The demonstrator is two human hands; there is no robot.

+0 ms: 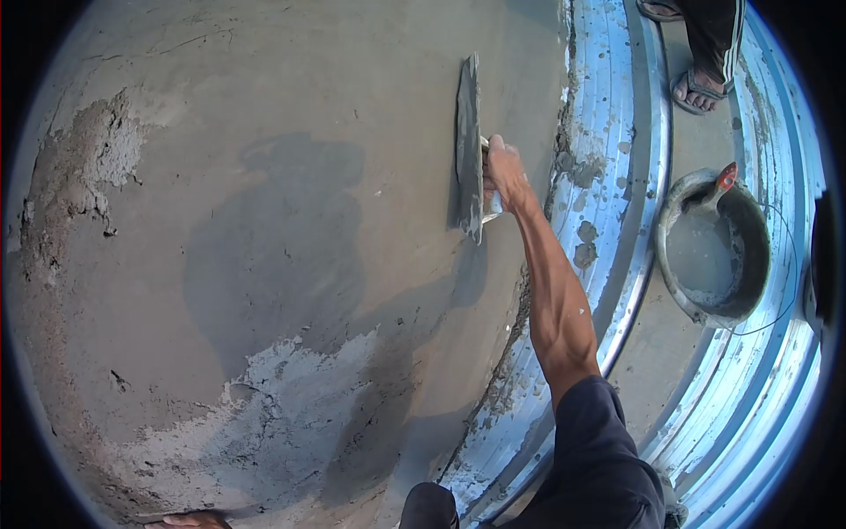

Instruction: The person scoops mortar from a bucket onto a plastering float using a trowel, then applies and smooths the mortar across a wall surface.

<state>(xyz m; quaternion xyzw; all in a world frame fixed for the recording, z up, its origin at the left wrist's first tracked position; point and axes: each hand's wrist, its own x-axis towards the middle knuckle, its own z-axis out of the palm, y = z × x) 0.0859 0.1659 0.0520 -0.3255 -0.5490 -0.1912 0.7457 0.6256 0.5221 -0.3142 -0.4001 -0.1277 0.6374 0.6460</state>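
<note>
I see the right hand [506, 172] gripping the trowel [470, 145], blade just left, long axis running up-down in view.

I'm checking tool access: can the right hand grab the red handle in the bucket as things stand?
Probably not while the right hand grips the trowel, though nothing seems to cover the red handle.

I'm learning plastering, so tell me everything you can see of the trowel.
The trowel has a long, straight blade, apparently metal, tilted so that it shows as a narrow strip running up and down the picture. Its visible face is dark grey and looks coated with mortar. Pale parts of the handle side show around the right hand, which grips it. Whether the blade touches the grey surface cannot be told.
</note>
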